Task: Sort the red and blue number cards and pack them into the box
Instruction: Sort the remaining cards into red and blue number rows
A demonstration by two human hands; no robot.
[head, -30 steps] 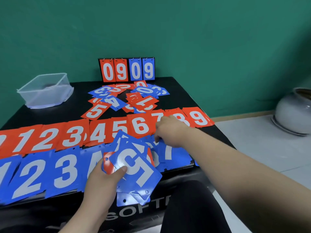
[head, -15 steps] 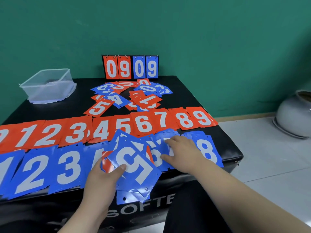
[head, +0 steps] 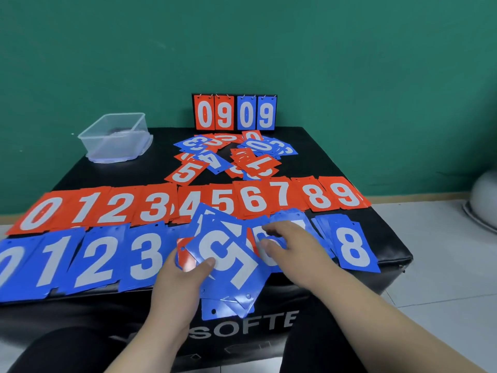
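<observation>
A row of red number cards (head: 161,208) runs 0 to 9 across the black table (head: 387,238), with a row of blue number cards (head: 91,262) in front of it. My left hand (head: 183,278) grips a fanned stack of blue cards (head: 231,265) with a 5 on top, thumb pressed on its face. My right hand (head: 293,246) lies on the blue cards between the stack and the blue 8 (head: 352,246), its fingers curled on a blue card (head: 271,238). A clear plastic box (head: 115,135) stands at the far left.
A loose pile of mixed red and blue cards (head: 236,157) lies at the back middle. Behind it stands a flip scoreboard (head: 234,111) reading 0909 against the green wall. A grey pot (head: 484,200) sits on the floor to the right.
My right hand has drawn back from the red 7 and 8 to the blue row, uncovering the blue 8. The left hand has kept its grip on the stack.
</observation>
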